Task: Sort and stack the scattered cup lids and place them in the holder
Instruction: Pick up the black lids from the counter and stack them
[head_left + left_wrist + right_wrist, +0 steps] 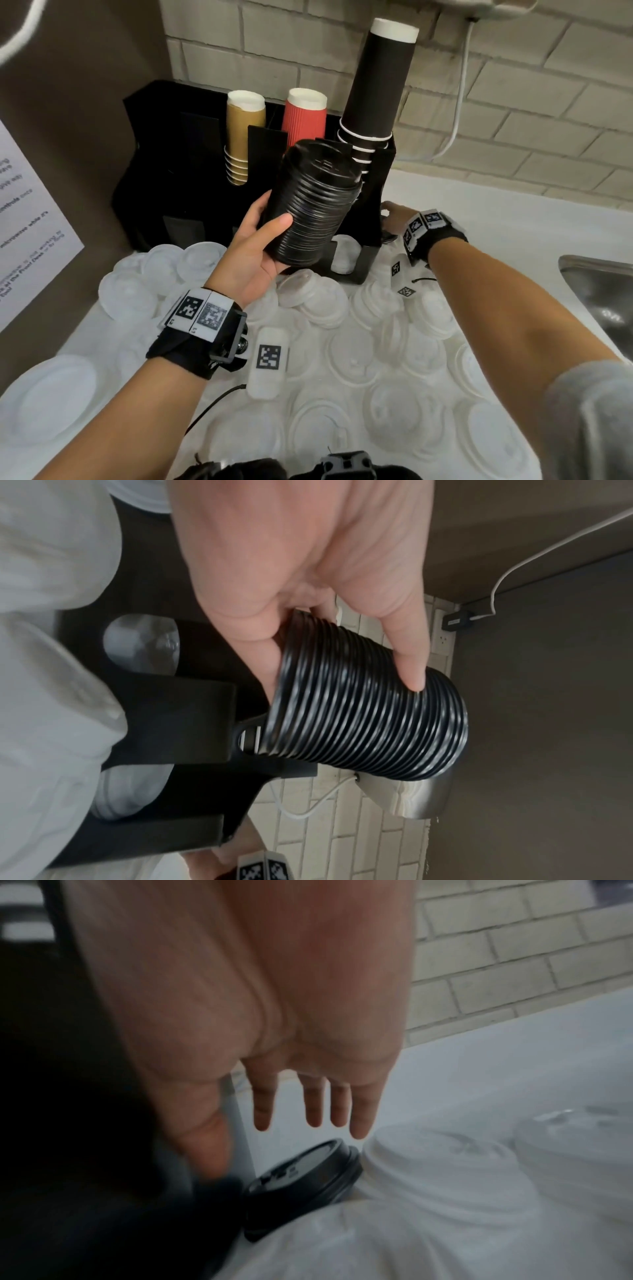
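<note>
The left hand grips a tilted stack of black lids before the black holder, which carries gold, red and black cups. The right hand, fingers spread, hovers above a lone black lid beside white lids.

Three cup stacks, one holder, two hands.

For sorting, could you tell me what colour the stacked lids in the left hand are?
Black lid stack; clearest in the head view.
</note>
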A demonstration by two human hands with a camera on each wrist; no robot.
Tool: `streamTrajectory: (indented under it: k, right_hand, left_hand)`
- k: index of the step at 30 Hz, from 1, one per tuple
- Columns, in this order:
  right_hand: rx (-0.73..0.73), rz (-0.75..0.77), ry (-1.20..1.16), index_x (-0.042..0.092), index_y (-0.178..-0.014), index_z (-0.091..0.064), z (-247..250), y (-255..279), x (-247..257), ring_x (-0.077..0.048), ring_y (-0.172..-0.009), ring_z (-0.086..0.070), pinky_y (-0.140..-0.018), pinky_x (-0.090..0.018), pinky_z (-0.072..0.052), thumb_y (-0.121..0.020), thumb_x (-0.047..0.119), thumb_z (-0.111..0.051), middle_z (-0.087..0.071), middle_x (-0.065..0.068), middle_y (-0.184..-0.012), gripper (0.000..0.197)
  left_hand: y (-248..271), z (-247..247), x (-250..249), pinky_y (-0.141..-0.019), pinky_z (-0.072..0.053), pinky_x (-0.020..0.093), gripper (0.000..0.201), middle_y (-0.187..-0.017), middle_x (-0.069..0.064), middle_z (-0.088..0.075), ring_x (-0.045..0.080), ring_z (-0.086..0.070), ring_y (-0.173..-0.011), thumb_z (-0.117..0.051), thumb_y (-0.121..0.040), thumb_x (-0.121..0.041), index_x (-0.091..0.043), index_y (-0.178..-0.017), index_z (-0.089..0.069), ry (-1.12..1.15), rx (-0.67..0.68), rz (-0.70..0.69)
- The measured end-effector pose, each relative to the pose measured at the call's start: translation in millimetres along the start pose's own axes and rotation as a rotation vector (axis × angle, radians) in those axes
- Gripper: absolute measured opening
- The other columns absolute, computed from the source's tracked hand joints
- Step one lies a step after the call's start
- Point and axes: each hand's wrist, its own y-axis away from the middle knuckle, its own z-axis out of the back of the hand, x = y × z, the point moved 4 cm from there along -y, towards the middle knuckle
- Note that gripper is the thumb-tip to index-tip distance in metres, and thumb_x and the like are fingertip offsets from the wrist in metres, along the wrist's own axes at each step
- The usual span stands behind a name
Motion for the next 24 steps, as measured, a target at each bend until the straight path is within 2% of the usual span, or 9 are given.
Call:
streamTrajectory:
  k: [3, 5, 9, 11, 13, 15, 18, 21, 24]
  right_hand:
    - [-0.011, 0.095, 0.366, 0.023, -0.149, -0.027, -3, -1, 5, -0.034, -0.126, -0.046, -0.1, -0.038, -0.041, -0.097, 0.022, -0.051, -0.039, -0.015, -0.144, 0.058]
    - [-0.017, 0.185, 0.539, 0.024, -0.151, -0.024, -1, 1, 9, -0.029, -0.128, -0.044, -0.093, -0.034, -0.04, -0.095, 0.023, -0.054, -0.036, -0.007, -0.148, 0.063]
    - [0.165, 0.105, 0.493, 0.011, -0.153, -0.008, -3, -5, 11, -0.025, -0.134, -0.041, -0.099, -0.025, -0.031, -0.097, 0.017, -0.055, -0.035, -0.011, -0.152, 0.074]
    - [0.141, 0.067, 0.495, 0.01, -0.153, -0.002, -3, -8, 11, -0.024, -0.137, -0.037, -0.099, -0.026, -0.03, -0.096, 0.018, -0.056, -0.03, -0.01, -0.154, 0.079]
    - [0.073, 0.06, 0.488, 0.009, -0.153, -0.003, -2, -5, 11, -0.026, -0.136, -0.037, -0.102, -0.03, -0.031, -0.098, 0.02, -0.051, -0.027, -0.011, -0.154, 0.074]
    - [0.004, 0.076, 0.404, 0.008, -0.152, -0.005, -6, -10, 6, -0.031, -0.133, -0.039, -0.107, -0.036, -0.032, -0.101, 0.02, -0.043, -0.029, -0.013, -0.153, 0.065]
    - [-0.091, 0.026, 0.21, 0.014, -0.151, -0.017, 0, -8, 1, -0.036, -0.129, -0.043, -0.106, -0.043, -0.036, -0.1, 0.024, -0.041, -0.036, -0.016, -0.148, 0.057]
    - [-0.228, -0.099, -0.19, 0.019, -0.143, -0.032, 17, 3, -4, -0.038, -0.122, -0.05, -0.106, -0.046, -0.037, -0.095, 0.039, -0.045, -0.049, -0.021, -0.137, 0.053]
    - [-0.283, -0.18, -0.636, 0.023, -0.14, -0.03, 36, 29, -10, -0.034, -0.114, -0.054, -0.102, -0.044, -0.042, -0.085, 0.043, -0.051, -0.05, -0.019, -0.135, 0.062]
  left_hand:
    - [-4, 2, -4, -0.078, -0.058, 0.036, 0.073, -0.135, 0.005, -0.059, 0.022, -0.063, -0.117, -0.069, -0.078, -0.02, -0.022, -0.145, -0.04, -0.008, -0.015, -0.016]
    - [-7, 3, -7, -0.079, -0.058, 0.035, 0.07, -0.136, 0.006, -0.057, 0.022, -0.062, -0.117, -0.064, -0.08, -0.018, -0.021, -0.146, -0.039, -0.003, -0.025, -0.028]
    - [-10, 8, -9, -0.077, -0.058, 0.034, 0.068, -0.132, 0.005, -0.06, 0.02, -0.064, -0.114, -0.059, -0.08, -0.016, -0.02, -0.145, -0.04, 0.007, -0.051, -0.034]
    - [-10, 10, -8, -0.077, -0.058, 0.034, 0.068, -0.13, 0.004, -0.061, 0.02, -0.065, -0.113, -0.06, -0.079, -0.016, -0.02, -0.144, -0.041, 0.003, -0.059, -0.032]
    - [-10, 12, -8, -0.078, -0.058, 0.035, 0.068, -0.133, 0.006, -0.06, 0.022, -0.064, -0.115, -0.06, -0.08, -0.016, -0.02, -0.145, -0.04, -0.001, -0.069, -0.031]
    - [-9, 12, -7, -0.08, -0.058, 0.037, 0.069, -0.138, 0.008, -0.057, 0.024, -0.061, -0.12, -0.06, -0.08, -0.017, -0.019, -0.146, -0.039, -0.002, -0.075, -0.03]
    - [-7, 12, -6, -0.082, -0.058, 0.038, 0.068, -0.139, 0.009, -0.056, 0.026, -0.06, -0.122, -0.06, -0.081, -0.017, -0.019, -0.146, -0.039, -0.001, -0.076, -0.029]
    - [-2, 10, -5, -0.079, -0.058, 0.037, 0.069, -0.135, 0.007, -0.059, 0.024, -0.062, -0.118, -0.061, -0.081, -0.017, -0.02, -0.146, -0.039, 0.011, -0.073, -0.029]
    - [6, 8, -4, -0.08, -0.057, 0.037, 0.073, -0.133, 0.006, -0.061, 0.024, -0.063, -0.118, -0.066, -0.079, -0.021, -0.019, -0.147, -0.039, 0.016, -0.044, -0.035]
